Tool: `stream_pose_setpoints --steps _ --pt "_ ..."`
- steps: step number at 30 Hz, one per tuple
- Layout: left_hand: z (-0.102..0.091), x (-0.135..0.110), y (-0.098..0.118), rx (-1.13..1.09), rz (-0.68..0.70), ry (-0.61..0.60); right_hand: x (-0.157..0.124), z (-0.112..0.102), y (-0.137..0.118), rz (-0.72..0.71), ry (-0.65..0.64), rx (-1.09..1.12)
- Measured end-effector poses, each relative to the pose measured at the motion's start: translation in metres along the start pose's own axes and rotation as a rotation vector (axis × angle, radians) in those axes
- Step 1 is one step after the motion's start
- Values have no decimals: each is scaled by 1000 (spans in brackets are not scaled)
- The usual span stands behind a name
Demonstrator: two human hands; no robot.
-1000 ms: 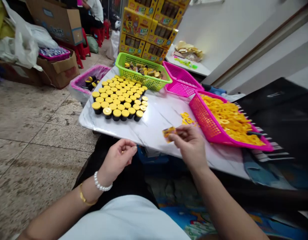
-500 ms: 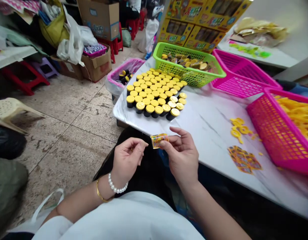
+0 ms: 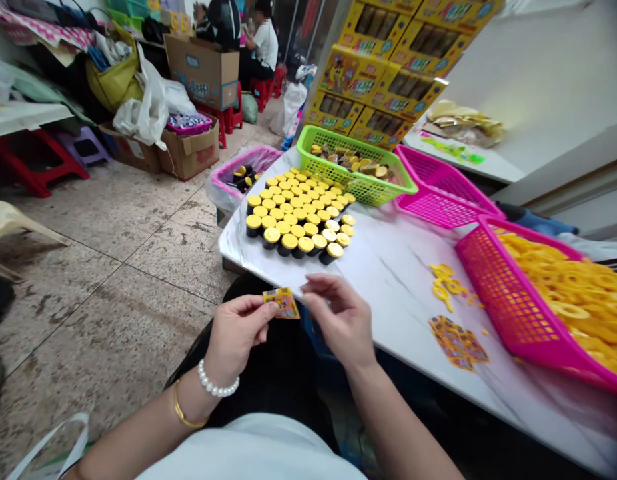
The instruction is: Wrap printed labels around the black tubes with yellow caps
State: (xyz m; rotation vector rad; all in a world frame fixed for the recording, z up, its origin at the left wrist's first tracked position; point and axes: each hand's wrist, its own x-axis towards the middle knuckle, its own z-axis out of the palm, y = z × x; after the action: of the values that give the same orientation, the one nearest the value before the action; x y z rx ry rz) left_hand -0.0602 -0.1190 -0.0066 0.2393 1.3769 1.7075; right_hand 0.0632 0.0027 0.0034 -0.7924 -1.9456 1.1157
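Ok, L hand (image 3: 241,325) has thumb + fingers clamped on a small rectangular yellow printed label (image 3: 284,305), held just off the worktop's (image 3: 388,260) near edge, nr its near L corner, & R hand (image 3: 338,317) is right beside it w/ thumb & index tip slightly apart. Black cylindrical pots w/ round yellow lids (image 3: 297,231) stand upright in a bunch by that corner; further R along the near edge, a loose pile of multicol. printed labels (image 3: 457,341) lies btwn the edge & some yellow plastic ring pcs (image 3: 443,271), nr a bright pink perforated plastic basket (image 3: 503,300).
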Motion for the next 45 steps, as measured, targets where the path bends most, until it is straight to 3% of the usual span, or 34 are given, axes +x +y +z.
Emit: stream_pose_setpoints --steps 2,4,6,9,12,14,16,19,22,30,41,45 --pt "1 1 3 -37 -45 19 23 -11 6 -96 203 -277" --pt "3 1 5 -63 -66 1 44 -17 14 -140 324 -545" --pt "5 2 6 -81 -97 -33 58 -17 22 -102 329 -708" --pt "5 5 5 -112 -147 -74 63 -14 29 2 324 -770" --pt "-1 11 4 -166 -191 -77 55 -18 27 106 364 -673" --pt "-4 15 5 -200 -228 -60 44 -24 21 143 357 -468" --pt "-6 19 8 -228 -278 -65 32 -31 12 160 248 -169" --pt "-5 23 11 -284 -350 -115 16 -35 -3 252 -32 248" --pt "-1 24 13 -335 -395 -161 6 -30 -11 333 -143 438" --pt "4 24 12 -398 -407 -208 0 -14 -6 281 -100 283" --pt "5 27 8 -405 -371 -226 -12 -9 -18 47 -9 -81" --pt "4 27 6 -360 -314 -234 -12 -9 -18 67 -151 -21"
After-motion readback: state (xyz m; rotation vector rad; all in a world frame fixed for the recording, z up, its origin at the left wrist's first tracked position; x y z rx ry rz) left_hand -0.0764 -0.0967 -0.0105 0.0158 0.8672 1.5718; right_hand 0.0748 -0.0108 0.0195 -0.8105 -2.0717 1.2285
